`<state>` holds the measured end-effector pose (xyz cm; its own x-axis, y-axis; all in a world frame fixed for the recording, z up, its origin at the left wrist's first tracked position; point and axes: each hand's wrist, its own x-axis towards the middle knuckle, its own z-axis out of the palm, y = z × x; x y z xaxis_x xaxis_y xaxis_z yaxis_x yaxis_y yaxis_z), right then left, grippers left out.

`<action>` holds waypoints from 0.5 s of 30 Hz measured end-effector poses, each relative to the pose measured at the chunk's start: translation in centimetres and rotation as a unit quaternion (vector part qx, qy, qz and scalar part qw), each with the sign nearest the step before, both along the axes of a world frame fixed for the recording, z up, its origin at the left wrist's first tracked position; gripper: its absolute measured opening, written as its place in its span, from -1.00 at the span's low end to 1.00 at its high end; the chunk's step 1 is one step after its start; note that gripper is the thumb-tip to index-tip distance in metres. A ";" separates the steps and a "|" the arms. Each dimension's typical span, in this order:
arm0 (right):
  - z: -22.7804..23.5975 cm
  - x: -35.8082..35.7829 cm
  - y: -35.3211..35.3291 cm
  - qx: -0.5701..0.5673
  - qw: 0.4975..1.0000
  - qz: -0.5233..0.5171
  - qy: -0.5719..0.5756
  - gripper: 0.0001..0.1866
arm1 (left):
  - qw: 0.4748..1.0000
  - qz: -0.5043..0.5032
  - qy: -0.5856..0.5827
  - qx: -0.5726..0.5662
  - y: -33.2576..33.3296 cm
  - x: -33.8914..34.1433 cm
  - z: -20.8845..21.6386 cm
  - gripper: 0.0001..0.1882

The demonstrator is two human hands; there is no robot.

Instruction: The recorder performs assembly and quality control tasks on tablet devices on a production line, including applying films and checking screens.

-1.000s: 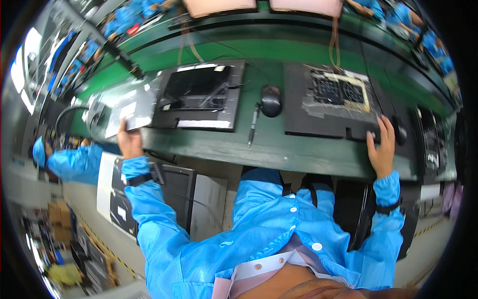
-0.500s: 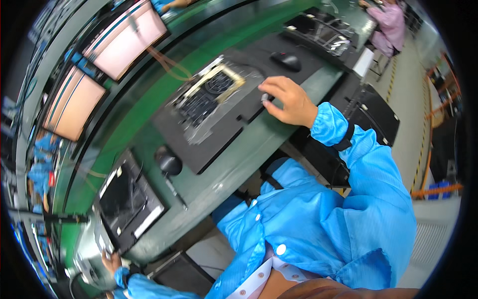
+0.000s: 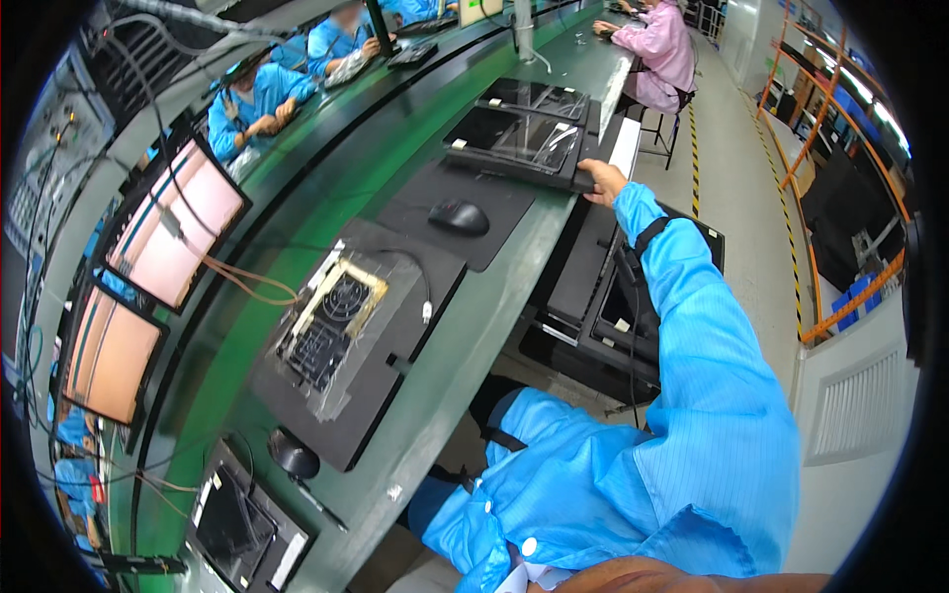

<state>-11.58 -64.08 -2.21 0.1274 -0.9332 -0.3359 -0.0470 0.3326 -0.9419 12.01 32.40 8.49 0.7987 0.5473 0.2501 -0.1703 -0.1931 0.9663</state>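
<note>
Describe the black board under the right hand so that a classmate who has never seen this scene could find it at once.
Follow the long green table up to the dark mat with a mouse on it. Just beyond lies a flat black board bearing a shiny dark sheet. Unlike the boards nearby, this one has the person's right hand on its corner.

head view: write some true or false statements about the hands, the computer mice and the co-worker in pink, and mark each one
1. The right hand touches the edge of a black board. True.
2. The left hand holds the pen. False: the left hand is out of view, and the pen lies on the bench.
3. The upper computer mouse rests on a dark mat. True.
4. The co-worker in pink is standing. False: they are seated.
5. Two lit monitors show at the left. True.
</note>
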 end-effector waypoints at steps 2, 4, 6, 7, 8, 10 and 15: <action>-0.2 -0.7 -1.4 0.016 0.999 0.039 0.001 -0.72 | 0.989 -0.148 -0.002 0.015 -7.6 -2.4 0.6 -0.47; -0.4 -1.3 -2.1 0.011 0.998 0.060 -0.014 -0.72 | 0.937 -0.344 0.051 -0.039 -13.4 -3.9 0.4 -0.57; 1.9 -0.9 -0.2 -0.007 0.998 0.070 0.002 -0.73 | 0.895 -0.438 0.091 -0.007 -23.1 -7.3 2.5 -0.67; 2.4 -1.0 -0.1 -0.006 0.998 0.066 -0.005 -0.73 | 0.849 -0.516 0.118 0.002 -25.5 -6.7 1.8 -0.73; 2.9 -1.2 -0.1 0.004 0.997 0.071 -0.023 -0.73 | 0.783 -0.608 0.129 -0.033 -28.3 -5.5 0.2 -0.59; 2.7 -2.2 -0.4 0.012 0.997 0.063 -0.038 -0.73 | 0.684 -0.699 0.207 -0.023 -38.6 -7.1 2.6 -0.53; 1.8 -0.3 0.6 0.013 0.994 0.067 -0.090 -0.68 | 0.551 -0.783 0.276 -0.083 -60.4 -5.2 -1.2 -0.31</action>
<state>-11.92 -63.52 -0.37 0.3094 -0.8955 -0.3199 0.0755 0.3585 -0.9305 6.84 -27.98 7.34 0.2541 -0.9425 -0.2172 0.3266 -0.1278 0.9365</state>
